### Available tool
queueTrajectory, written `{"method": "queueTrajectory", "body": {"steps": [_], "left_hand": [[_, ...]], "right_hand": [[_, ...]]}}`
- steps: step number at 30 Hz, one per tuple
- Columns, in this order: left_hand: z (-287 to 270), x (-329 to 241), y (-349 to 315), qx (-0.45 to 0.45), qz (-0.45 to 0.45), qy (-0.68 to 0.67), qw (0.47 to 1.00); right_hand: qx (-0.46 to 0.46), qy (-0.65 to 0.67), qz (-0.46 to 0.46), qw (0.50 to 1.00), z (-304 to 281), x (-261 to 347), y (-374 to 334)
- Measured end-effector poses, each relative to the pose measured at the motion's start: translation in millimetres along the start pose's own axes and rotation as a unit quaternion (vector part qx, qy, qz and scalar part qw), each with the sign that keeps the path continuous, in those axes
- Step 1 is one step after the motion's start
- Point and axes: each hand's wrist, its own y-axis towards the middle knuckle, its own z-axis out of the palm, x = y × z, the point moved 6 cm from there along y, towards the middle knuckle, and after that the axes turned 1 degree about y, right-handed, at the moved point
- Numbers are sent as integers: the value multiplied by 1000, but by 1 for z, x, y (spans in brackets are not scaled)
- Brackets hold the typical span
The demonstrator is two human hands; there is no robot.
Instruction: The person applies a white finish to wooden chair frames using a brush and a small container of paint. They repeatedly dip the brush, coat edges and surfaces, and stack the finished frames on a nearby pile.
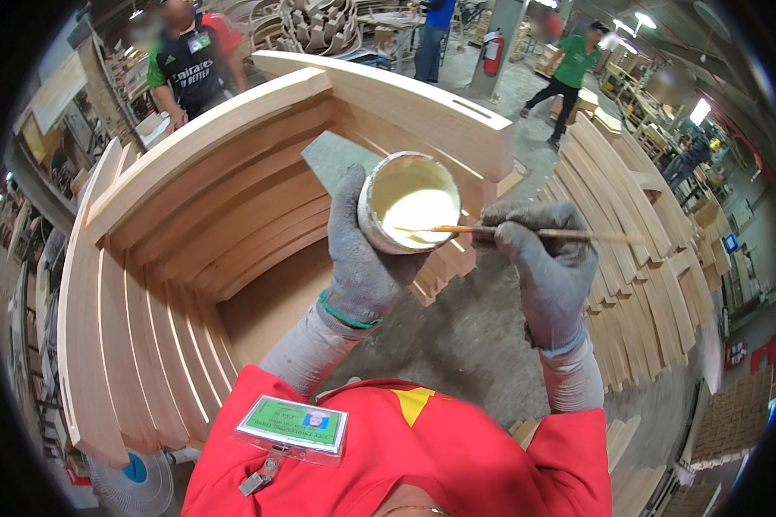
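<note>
My gloved left hand (362, 258) wraps round a round white tub (367, 207) with a stained rim, tilted so its inside shows. A pale cream liquid (409, 191) lies in it; what it is I cannot tell. Behind the tub a flat grey-green piece (336, 162) sticks out past my left thumb; whether that hand holds it too is hidden. My gloved right hand (550, 267) is closed on a thin wooden stick (569, 233). The stick's orange-brown front end (448, 229) reaches over the tub's rim to the liquid.
Stacked curved wooden frames (207, 138) stand ahead and to my left. More curved wooden pieces (634, 258) are piled at the right. A fan (134, 482) stands at lower left. People (569, 73) are farther off, near a pillar with a red fire extinguisher (491, 53).
</note>
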Motion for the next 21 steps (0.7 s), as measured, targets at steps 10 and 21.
{"method": "queueTrajectory", "body": {"steps": [10,21], "left_hand": [[-10,7,4,-28,24,-32,999],[-20,7,10,-86,185,35,978]], "right_hand": [[30,37,-137,989,-5,-10,-21],[30,-61,-166,984,9,0,-42]]}}
